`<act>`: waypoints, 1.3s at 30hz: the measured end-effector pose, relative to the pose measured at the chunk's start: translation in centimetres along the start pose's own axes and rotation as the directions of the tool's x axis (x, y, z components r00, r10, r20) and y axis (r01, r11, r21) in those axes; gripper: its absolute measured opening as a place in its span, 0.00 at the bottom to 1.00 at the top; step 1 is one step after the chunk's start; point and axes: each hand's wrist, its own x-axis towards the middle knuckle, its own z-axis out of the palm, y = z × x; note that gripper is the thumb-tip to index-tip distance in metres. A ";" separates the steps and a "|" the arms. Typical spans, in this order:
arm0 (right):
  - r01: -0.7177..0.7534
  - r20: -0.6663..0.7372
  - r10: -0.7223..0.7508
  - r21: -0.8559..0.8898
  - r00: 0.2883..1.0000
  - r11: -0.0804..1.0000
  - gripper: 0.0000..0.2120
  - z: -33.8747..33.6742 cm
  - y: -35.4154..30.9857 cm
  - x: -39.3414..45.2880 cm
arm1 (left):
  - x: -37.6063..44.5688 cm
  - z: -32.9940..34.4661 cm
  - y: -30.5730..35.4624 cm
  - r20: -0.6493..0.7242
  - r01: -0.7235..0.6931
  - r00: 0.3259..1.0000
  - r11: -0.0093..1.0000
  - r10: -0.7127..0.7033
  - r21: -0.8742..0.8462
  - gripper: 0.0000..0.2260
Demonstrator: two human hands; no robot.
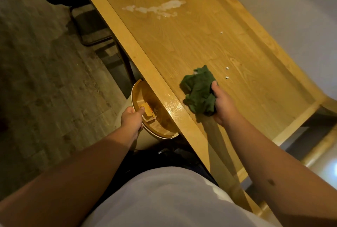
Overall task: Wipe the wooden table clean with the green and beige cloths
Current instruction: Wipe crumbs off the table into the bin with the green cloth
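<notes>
The wooden table (191, 40) runs from the top left to the lower right, with a pale raised border. A crumpled green cloth (198, 90) lies on it near the left border, and my right hand (223, 104) grips it from the right side. A whitish smear (156, 9) spreads across the far part of the table. A few small white crumbs (227, 72) lie to the right of the cloth. My left hand (132, 120) holds the rim of a round pale bin (144, 135) just below the table's left edge. No beige cloth is in view.
The bin is open and holds an orange scrap (147, 111). A dark chair (91, 26) stands on the tiled floor left of the table. A pale wall lies along the table's right side. The table's wet left border (173, 106) glistens near the cloth.
</notes>
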 end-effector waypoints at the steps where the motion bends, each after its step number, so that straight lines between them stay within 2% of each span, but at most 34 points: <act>1: 0.019 -0.033 -0.019 -0.005 0.999 1.000 0.21 -0.9 -1.0 0.1 | 0.1 0.1 0.1 0.001 0.002 1.000 1.000 -0.002 -0.002 0.07; 3: 0.075 -0.107 -0.081 -0.059 0.991 0.995 0.18 -2.9 -3.2 0.6 | 0.3 0.3 0.3 0.003 0.017 1.000 1.000 -0.017 -0.001 0.07; 6: 0.151 -0.209 -0.200 -0.229 0.957 0.962 0.16 -5.9 -6.6 1.5 | 0.7 0.7 0.5 -0.005 0.027 1.000 0.999 -0.027 0.024 0.07; 9: 0.152 -0.312 -0.268 -0.349 0.912 0.925 0.14 -8.3 -8.7 2.7 | 0.9 1.0 0.7 0.003 0.025 1.000 0.999 -0.025 0.031 0.08; 11: 0.130 -0.373 -0.291 -0.400 0.881 0.907 0.17 -9.4 -8.8 4.5 | 0.9 1.0 0.6 0.010 0.021 1.000 1.000 -0.021 0.022 0.08; 14: -0.022 -0.433 -0.275 -0.567 0.858 0.823 0.28 -9.6 -7.2 7.3 | 1.0 1.0 0.6 0.013 0.023 1.000 1.000 -0.023 0.018 0.07; 16: -0.105 -0.330 -0.232 -0.751 0.915 0.652 0.28 -8.8 -5.2 8.2 | 1.1 1.0 0.5 0.004 0.017 1.000 1.000 -0.017 0.014 0.07; 18: -0.062 -0.176 -0.242 -0.907 0.954 0.417 0.27 -7.7 -3.3 8.3 | 1.2 1.0 0.5 -0.003 0.018 1.000 0.999 -0.018 0.028 0.07; 19: -0.017 -0.123 -0.261 -0.927 0.957 0.375 0.26 -7.0 -2.5 8.2 | 1.3 1.0 0.5 -0.002 0.020 1.000 0.999 -0.020 0.035 0.08; 22: 0.081 -0.027 -0.284 -0.928 0.958 0.363 0.25 -5.4 -1.2 7.9 | 1.7 0.9 0.5 -0.005 0.033 0.999 0.999 -0.032 0.019 0.07; 25: 0.156 0.073 -0.267 -0.939 0.961 0.306 0.24 -4.2 -0.3 7.6 | 1.9 1.0 0.6 -0.020 0.025 1.000 0.999 -0.025 0.030 0.07; 31: 0.220 0.160 -0.252 -0.947 0.954 0.232 0.24 -1.7 1.0 7.3 | 2.0 1.0 1.0 -0.030 0.034 0.999 0.997 -0.032 0.062 0.07; 39: 0.333 0.298 -0.210 -0.930 0.931 0.154 0.24 1.5 2.9 6.1 | 1.8 0.8 1.0 -0.018 0.025 1.000 0.999 -0.025 0.020 0.07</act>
